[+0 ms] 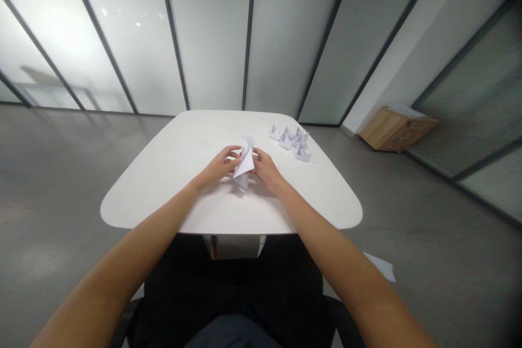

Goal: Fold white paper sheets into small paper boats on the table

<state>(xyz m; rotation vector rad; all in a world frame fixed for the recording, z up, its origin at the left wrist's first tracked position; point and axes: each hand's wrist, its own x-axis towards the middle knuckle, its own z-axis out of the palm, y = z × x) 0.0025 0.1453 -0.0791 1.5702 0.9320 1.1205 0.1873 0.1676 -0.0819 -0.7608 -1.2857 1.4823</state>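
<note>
Between my two hands is a partly folded sheet of white paper (245, 162), held up over the middle of the white table (163, 190). My left hand (223, 164) grips its left side, the fingers bent and closed at the fold. On the other side my right hand (265, 167) is closed on the paper's right edge; some of its fingers are hidden behind the sheet. A curled part of the paper hangs down close to the tabletop. Several folded white paper boats (300, 152) stand grouped to the right, beyond my right hand.
On the floor at the right, a sheet of paper (381, 267) lies near the chair. A wooden cabinet (397, 129) with papers on top stands by the wall. Frosted glass panels (207, 32) rise behind the table.
</note>
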